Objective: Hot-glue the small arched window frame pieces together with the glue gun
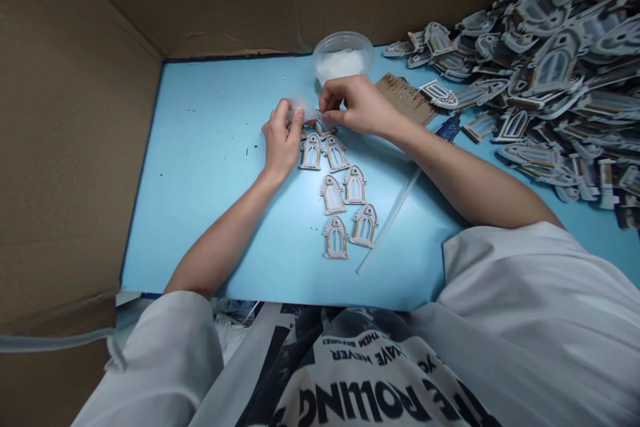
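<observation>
Pinching blurred translucent film [309, 111] in left hand [281, 139] and curling right hand [351, 105] alongside in an unreadable grip, at the far end of arched window pieces [333, 196] on a blue table [210, 153]. Could nudge nearest pieces askew with crowded fingertips, or crease film by pinching hard.

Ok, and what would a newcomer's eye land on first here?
Probably the big jumbled heap of grey, window-shaped pieces at the upper right of the bright blue tabletop. Next, perhaps the small grey-and-tan arched pieces laid out near the middle. Just above those, the left hand and right hand work close together, near a round clear plastic tub with white contents.
</observation>
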{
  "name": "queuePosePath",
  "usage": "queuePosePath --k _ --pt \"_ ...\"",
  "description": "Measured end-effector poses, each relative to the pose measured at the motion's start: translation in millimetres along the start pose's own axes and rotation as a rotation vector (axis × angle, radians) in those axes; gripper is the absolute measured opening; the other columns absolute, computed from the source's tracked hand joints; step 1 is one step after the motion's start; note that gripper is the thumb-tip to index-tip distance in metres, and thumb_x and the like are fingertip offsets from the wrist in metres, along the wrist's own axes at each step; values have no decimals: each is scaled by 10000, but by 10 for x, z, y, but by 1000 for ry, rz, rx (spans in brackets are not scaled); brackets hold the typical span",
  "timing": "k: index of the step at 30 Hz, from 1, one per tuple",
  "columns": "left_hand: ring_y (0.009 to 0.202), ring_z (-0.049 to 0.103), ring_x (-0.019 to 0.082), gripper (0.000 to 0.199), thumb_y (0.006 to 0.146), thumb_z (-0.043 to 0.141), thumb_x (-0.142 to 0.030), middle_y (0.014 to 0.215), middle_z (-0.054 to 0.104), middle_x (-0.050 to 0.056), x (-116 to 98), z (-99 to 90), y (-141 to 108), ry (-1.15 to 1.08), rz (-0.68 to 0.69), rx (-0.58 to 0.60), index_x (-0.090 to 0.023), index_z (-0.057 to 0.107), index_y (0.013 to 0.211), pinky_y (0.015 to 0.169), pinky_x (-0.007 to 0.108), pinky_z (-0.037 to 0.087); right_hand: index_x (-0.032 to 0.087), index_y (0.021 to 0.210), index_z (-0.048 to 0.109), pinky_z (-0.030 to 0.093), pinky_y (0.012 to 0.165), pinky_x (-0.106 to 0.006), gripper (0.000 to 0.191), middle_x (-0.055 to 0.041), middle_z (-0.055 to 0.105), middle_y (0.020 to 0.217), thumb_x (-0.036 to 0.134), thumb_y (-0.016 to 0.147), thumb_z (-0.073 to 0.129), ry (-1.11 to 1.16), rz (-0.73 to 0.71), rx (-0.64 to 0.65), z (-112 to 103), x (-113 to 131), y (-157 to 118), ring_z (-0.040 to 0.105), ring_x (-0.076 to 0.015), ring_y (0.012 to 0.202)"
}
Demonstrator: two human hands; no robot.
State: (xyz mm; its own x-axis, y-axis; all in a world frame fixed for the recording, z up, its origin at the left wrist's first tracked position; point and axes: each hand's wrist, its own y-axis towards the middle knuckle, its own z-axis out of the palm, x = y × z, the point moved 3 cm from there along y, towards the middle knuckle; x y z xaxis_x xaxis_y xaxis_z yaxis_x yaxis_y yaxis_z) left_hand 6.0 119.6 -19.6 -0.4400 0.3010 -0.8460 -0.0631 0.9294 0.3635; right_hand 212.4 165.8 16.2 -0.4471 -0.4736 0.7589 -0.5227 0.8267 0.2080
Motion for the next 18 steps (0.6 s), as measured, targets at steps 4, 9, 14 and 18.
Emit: queuePosePath --k 4,9,14,18 --pt "779 532 157 669 1012 519 -904 863 651 41 33 7 -1 -7 -2 -4 -247 536 890 803 324 455 243 887 710 628 916 -495 165 -61 801 896 148 792 805 57 18 -14 33 0 -6 731 -283 850" --pt "784 532 157 680 1003 513 -917 871 638 39 59 9 2 2 -7 -3 -247 520 888 814 316 480 241 903 667 602 961 -495 173 -74 792 941 112 827 754 -23 24 21 48 60 -41 739 -297 917" --pt "810 576 163 685 1001 494 -927 906 687 49 81 15 3 10 -7 -2 -251 548 902 854 329 533 246 927 645 583 982 -500 191 -90 793 1020 78 856 705 -102 23 10 42 73 -45 744 -315 999" --pt "838 614 176 691 993 487 -939 987 744 68 103 20 3 -12 -14 19 -257 567 919 877 347 559 257 955 676 594 975 -518 162 -93 807 1036 127 877 731 -103 3 -22 52 18 -34 734 -314 975"
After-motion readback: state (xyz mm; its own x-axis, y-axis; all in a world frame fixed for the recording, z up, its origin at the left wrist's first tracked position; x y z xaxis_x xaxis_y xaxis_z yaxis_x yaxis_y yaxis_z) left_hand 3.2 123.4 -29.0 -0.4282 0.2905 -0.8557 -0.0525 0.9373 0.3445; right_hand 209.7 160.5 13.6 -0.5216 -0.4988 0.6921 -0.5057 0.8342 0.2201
